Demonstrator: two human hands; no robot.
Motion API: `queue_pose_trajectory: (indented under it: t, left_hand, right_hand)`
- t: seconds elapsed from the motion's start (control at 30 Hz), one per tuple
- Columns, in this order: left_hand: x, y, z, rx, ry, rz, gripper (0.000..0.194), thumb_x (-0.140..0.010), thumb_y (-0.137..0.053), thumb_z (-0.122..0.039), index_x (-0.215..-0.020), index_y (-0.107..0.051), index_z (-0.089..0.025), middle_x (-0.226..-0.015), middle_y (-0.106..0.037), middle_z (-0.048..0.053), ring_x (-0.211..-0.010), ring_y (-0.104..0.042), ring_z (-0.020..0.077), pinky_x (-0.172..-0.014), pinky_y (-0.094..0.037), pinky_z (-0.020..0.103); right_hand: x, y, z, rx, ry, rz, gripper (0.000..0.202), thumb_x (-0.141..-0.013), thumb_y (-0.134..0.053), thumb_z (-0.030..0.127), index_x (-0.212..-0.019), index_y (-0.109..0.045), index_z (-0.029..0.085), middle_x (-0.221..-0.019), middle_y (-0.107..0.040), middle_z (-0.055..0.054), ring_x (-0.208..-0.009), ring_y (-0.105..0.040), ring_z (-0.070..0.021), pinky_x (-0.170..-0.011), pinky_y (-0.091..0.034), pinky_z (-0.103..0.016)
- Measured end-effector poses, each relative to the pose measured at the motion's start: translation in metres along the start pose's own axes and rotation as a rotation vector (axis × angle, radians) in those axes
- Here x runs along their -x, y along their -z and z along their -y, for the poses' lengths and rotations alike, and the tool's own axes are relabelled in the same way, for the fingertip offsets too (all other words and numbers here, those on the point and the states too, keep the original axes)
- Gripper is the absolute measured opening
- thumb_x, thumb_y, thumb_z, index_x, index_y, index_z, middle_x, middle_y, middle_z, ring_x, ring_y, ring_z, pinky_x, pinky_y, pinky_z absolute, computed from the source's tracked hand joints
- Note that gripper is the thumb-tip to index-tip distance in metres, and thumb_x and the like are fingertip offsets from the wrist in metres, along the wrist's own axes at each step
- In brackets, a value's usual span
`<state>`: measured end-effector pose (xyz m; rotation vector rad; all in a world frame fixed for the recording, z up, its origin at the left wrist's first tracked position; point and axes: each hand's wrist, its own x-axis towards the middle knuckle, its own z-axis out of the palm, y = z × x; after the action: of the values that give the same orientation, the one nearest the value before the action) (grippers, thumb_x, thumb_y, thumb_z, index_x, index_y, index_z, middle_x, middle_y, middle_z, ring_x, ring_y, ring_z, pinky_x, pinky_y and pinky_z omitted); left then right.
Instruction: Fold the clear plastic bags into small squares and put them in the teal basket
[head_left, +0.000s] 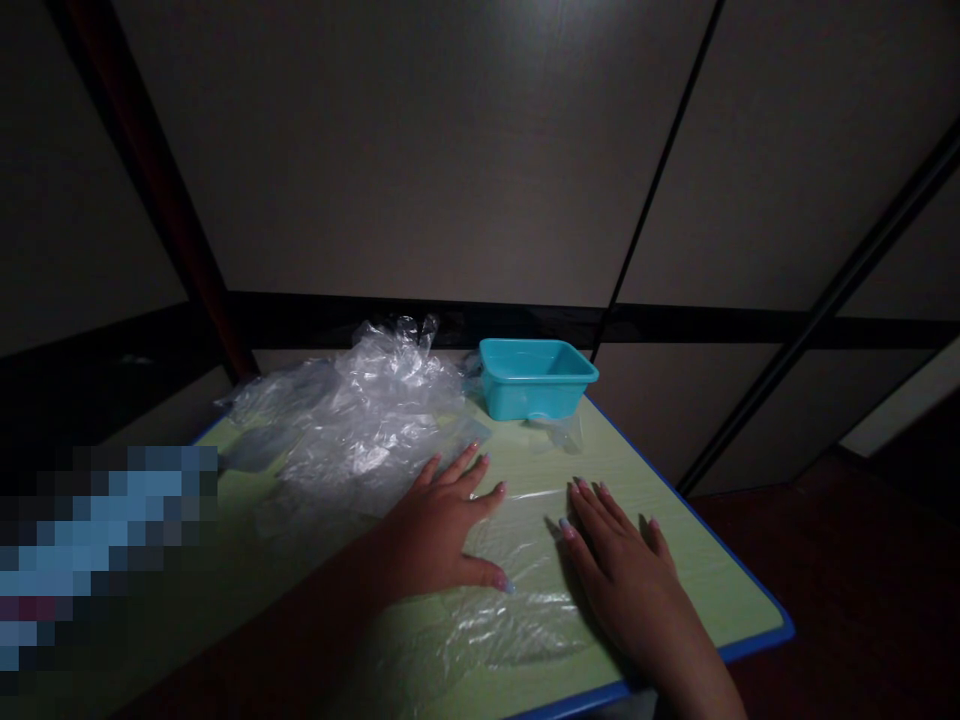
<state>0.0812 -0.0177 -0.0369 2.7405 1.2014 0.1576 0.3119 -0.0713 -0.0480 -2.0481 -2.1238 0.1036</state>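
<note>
Film sheet (517, 635), clear, qty 1: head view, flat on tabletop (675, 550), nr front edge. Hands, qty 2, palms down: L hand (442, 530) spread wide; R hand (634, 595) open, narrower. Smooth w/ light, flat palms, ctr outward. Plastic heap (375, 410), qty 1, pcs uncountable. Teal tub (536, 398), qty 1, rear. Clear scrap (566, 436), qty 1, before tub.

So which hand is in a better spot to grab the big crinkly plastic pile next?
Probably the left hand: it's right by the plastic pile. The right hand is farther away, nearer the table's right edge.
</note>
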Motion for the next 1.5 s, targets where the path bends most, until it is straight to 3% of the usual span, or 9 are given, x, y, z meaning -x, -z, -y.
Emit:
queue_pose_trajectory:
  t: [0.63, 0.93, 1.17, 1.5]
  left_hand:
    - [0.0015, -0.0014, -0.0008, 0.014, 0.041, 0.017, 0.095, -0.069, -0.054, -0.078, -0.145, -0.028, -0.027, -0.152, -0.012, 0.016, -0.141, -0.001, 0.0342, -0.105, -0.009, 0.064]
    - [0.0018, 0.0001, -0.0019, -0.006, 0.010, -0.040, 0.080, -0.081, -0.045, -0.071, -0.144, -0.031, -0.024, -0.152, -0.018, 0.014, -0.141, -0.004, 0.0314, -0.107, -0.009, 0.059]
    - [0.0009, 0.0027, -0.0066, -0.008, 0.015, -0.103, 0.055, -0.090, -0.047, -0.055, -0.140, -0.035, -0.036, -0.153, -0.020, 0.007, -0.142, -0.005, 0.0290, -0.107, -0.010, 0.058]
    - [0.0018, -0.0006, 0.0022, 0.028, 0.017, -0.012, 0.068, -0.080, -0.056, -0.064, -0.139, -0.035, -0.039, -0.153, -0.015, 0.009, -0.141, -0.002, 0.0332, -0.104, -0.011, 0.064]
  right_hand:
    - [-0.0002, 0.0005, 0.0001, 0.003, -0.013, 0.006, 0.054, -0.095, -0.024, 0.043, -0.143, -0.032, 0.019, -0.148, -0.030, -0.001, -0.139, -0.019, -0.0247, -0.108, -0.016, -0.061]
    - [0.0003, 0.0021, 0.0017, -0.003, -0.023, 0.025, 0.055, -0.095, -0.024, 0.043, -0.144, -0.030, 0.019, -0.149, -0.027, 0.000, -0.140, -0.017, -0.0229, -0.110, -0.013, -0.059]
    - [0.0005, 0.0011, 0.0006, -0.005, -0.007, 0.014, 0.055, -0.095, -0.025, 0.043, -0.144, -0.031, 0.018, -0.149, -0.028, -0.002, -0.140, -0.018, -0.0232, -0.110, -0.014, -0.059]
    - [0.0000, -0.0017, -0.0017, 0.009, 0.001, 0.005, 0.055, -0.095, -0.026, 0.043, -0.144, -0.032, 0.019, -0.149, -0.029, -0.003, -0.140, -0.018, -0.0242, -0.110, -0.014, -0.058]
